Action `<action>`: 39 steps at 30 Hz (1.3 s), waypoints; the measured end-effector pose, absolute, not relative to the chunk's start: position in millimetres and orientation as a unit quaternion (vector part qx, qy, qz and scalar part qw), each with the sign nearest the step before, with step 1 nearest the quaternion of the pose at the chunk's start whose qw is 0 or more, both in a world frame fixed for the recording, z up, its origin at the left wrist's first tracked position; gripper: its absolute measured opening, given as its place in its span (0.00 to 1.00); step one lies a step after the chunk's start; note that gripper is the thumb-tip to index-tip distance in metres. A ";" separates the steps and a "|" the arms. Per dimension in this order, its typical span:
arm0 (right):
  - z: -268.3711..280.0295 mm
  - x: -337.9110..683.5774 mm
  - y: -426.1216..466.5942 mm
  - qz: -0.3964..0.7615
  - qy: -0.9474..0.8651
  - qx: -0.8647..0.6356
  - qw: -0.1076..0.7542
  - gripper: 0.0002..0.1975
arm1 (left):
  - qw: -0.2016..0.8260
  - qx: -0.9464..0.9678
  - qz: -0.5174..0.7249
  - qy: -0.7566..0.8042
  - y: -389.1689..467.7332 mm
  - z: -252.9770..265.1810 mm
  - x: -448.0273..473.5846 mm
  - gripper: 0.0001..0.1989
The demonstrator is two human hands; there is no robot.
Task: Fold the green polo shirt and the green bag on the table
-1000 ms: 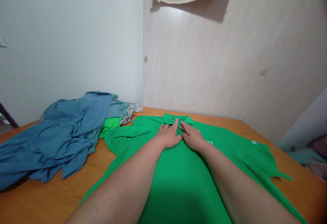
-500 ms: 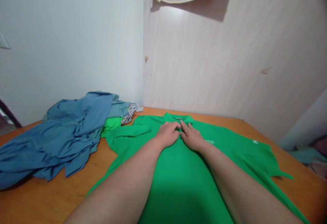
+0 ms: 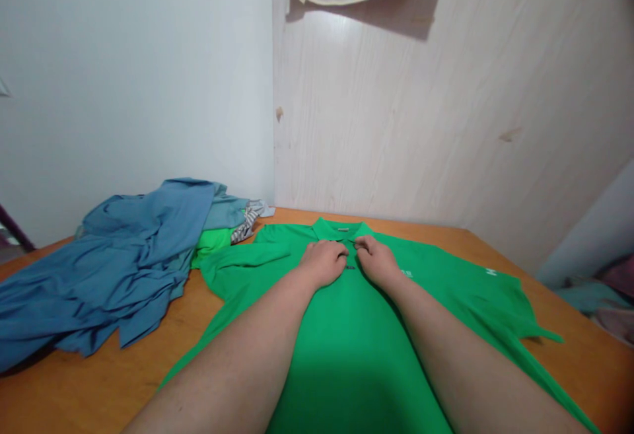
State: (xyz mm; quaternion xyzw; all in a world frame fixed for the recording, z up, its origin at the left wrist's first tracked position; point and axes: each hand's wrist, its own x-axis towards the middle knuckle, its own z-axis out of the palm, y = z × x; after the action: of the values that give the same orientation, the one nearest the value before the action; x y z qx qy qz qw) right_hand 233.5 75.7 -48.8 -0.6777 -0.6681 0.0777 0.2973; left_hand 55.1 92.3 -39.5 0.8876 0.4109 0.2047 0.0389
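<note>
Shirt (image 3: pixel 341 328), beneath both hands (image 3: pixel 324 263), collar (image 3: pixel 366 229) beyond

I see a solid green shirt (image 3: pixel 341 328) bearing a white mark (image 3: pixel 491 272) on its sleeve (image 3: pixel 510 298), a plain blue garment (image 3: pixel 148 226), a brighter lime-green cloth (image 3: pixel 214 241) and a grey-and-white striped cloth (image 3: pixel 244 227). My table (image 3: pixel 143 368) is orange-brown; I see a white wall (image 3: pixel 139 64) and a pale greyish panel (image 3: pixel 396 104) streaked with wood grain.
</note>
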 end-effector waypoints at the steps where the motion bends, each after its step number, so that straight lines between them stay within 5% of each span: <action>1: -47.6 233.3 75.1 0.064 -0.681 -0.674 0.280 0.18 | 0.041 0.888 0.206 0.410 92.1 -39.5 55.2 0.15; 7: -44.9 226.9 69.8 0.010 -0.759 -0.629 0.168 0.19 | 0.048 0.878 0.231 0.417 95.5 -44.2 56.0 0.11; 21: -44.9 219.7 67.0 -0.008 -0.748 -0.660 0.075 0.27 | 0.064 0.794 0.285 0.534 96.2 -36.6 53.6 0.08; 34: -47.2 222.9 69.3 -0.002 -0.750 -0.652 0.111 0.25 | 0.025 0.833 0.256 0.490 93.3 -37.4 53.9 0.12; 39: -48.2 232.8 74.6 0.028 -0.729 -0.653 0.205 0.21 | 0.035 0.839 0.264 0.474 92.2 -36.2 52.7 0.13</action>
State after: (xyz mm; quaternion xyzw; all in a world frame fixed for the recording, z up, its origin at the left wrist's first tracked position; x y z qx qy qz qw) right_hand 232.8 74.6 -48.2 -0.6531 -0.7286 0.0285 0.2045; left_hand 52.7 92.2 -36.2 0.8390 0.4745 0.2640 0.0354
